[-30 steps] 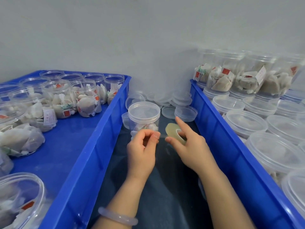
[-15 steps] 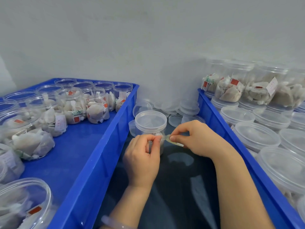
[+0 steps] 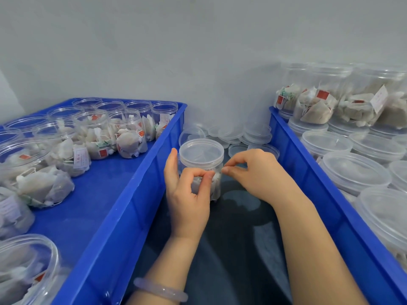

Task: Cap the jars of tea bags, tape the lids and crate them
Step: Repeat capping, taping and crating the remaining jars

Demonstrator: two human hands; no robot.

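One capped jar [image 3: 201, 160] stands between the left crate [image 3: 132, 194] and the right crate [image 3: 308, 183] — both hands on it. The left hand [image 3: 187, 194] pinches its front wall; the right hand [image 3: 253, 172] pinches its side under the lid.

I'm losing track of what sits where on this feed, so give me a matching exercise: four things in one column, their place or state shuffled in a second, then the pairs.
Things
1. left crate
2. right crate
3. loose lids
4. middle jar

Place or state
a. holds capped jars
b. capped, standing between the two crates
c. holds uncapped jars of tea bags
d. piled at the back, between the crates

Pairs: 1-c, 2-a, 3-d, 4-b
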